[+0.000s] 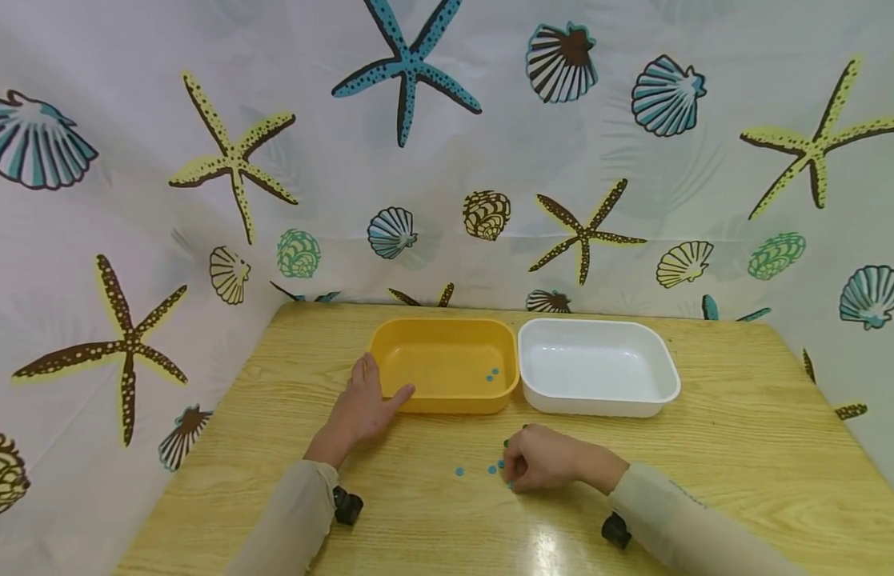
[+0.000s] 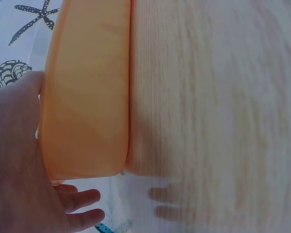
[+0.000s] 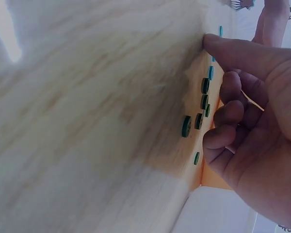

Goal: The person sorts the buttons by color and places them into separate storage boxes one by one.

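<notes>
My left hand [image 1: 367, 404] rests on the near left corner of the yellow bin [image 1: 439, 406]. Its thumb lies at the front rim, and the other fingers spread loosely along the left end. In the left wrist view, fingertips [image 2: 85, 221] show past the bin's end. The right hand [image 1: 543, 460] is low at the table with its fingers curled. Its thumb and index tips meet at a small blue disc [image 1: 511, 486], which they partly cover. More blue discs [image 1: 492, 470] lie just left of them. Several green discs [image 3: 186, 126] lie beside the curled fingers, mostly hidden in the head view.
A white bin [image 1: 598, 406] stands right beside the yellow one. Inside the yellow bin are two blue discs [image 1: 490, 378]. The wooden table [image 1: 742, 448] backs onto a hanging cloth [image 1: 447, 264] printed with shells and starfish.
</notes>
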